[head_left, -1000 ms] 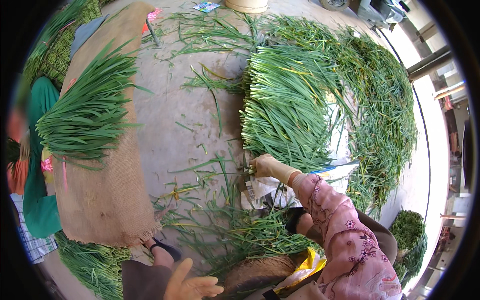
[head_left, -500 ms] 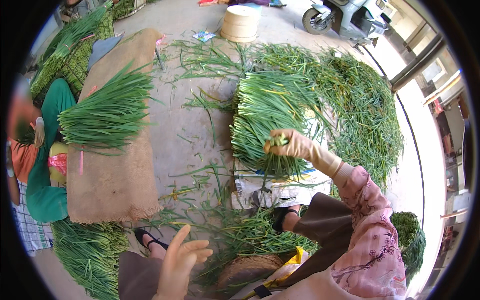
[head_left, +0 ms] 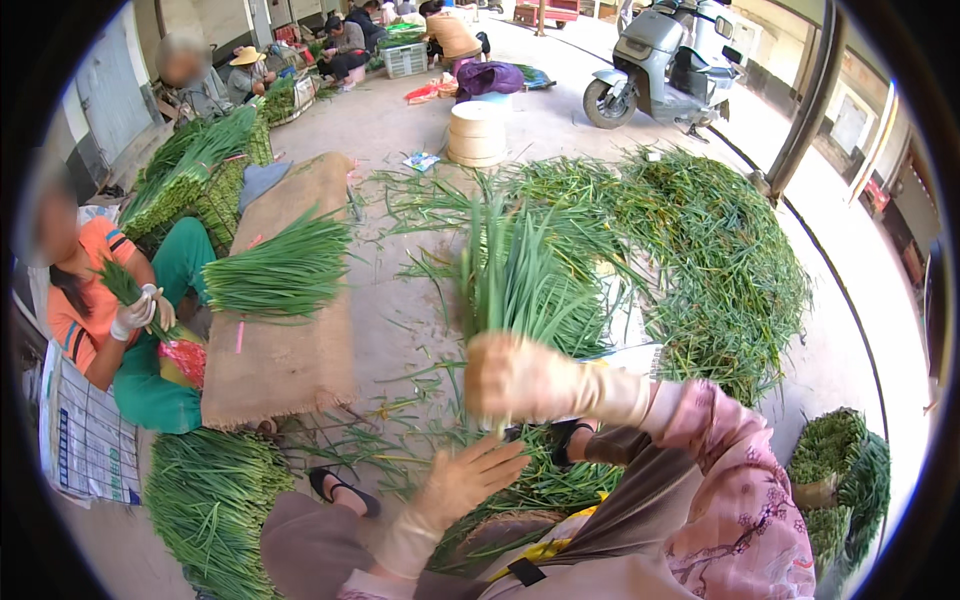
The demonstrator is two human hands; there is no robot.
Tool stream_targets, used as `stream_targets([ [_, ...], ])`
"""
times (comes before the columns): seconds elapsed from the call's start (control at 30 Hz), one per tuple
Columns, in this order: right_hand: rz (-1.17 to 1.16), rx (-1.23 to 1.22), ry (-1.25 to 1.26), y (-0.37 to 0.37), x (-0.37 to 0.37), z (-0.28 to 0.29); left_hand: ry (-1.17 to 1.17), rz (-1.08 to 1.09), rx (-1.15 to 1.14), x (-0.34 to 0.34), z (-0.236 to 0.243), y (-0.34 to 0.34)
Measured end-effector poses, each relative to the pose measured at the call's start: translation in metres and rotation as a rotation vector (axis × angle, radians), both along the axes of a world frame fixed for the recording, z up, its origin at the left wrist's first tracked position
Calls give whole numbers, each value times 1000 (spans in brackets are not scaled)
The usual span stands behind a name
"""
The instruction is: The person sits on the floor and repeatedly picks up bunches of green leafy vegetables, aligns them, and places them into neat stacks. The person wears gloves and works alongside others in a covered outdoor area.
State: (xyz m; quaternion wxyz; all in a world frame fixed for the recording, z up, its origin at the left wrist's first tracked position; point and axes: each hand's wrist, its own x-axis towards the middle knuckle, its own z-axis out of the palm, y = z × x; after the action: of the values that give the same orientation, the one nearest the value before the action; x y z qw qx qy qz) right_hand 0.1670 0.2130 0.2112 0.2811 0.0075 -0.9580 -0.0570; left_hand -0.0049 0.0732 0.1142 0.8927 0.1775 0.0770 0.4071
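Observation:
My right hand (head_left: 520,378), gloved and blurred by motion, is closed round a bunch of garlic chives (head_left: 500,275). The long flat leaves stand up above the fist, and pale stem ends poke out below it. My left hand (head_left: 468,484), also gloved, lies just beneath those ends with its fingers stretched out and nothing held. Whether its fingertips touch the stems I cannot tell. Behind the bunch, partly hidden by it, is a heap of chives (head_left: 585,250) on a white sack (head_left: 625,305).
Loose leaves form a large pile (head_left: 720,270) at the right. A neat sheaf (head_left: 280,268) lies on a burlap-covered bench (head_left: 275,370), where a co-worker in orange (head_left: 95,320) holds chives. Beyond are a round tub (head_left: 477,135), a scooter (head_left: 660,70) and several people.
My right hand has lifted the chives from the heap and brought them nearer and to the left, leaves upward. My left hand has moved right, close to the stem ends. The view has tilted up.

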Motion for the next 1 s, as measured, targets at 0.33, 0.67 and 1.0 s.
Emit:
stream_targets([
  [0.33,417,-46,-185,-140,-29,-78,-161,203,-157,8,-4,-69],
  [0.67,-240,-936,140,-165,28,-114,610,404,-76,-23,-37,-66],
  [1.0,-246,-2307,653,-114,-34,-99,571,206,-8,3,-16,-63],
])
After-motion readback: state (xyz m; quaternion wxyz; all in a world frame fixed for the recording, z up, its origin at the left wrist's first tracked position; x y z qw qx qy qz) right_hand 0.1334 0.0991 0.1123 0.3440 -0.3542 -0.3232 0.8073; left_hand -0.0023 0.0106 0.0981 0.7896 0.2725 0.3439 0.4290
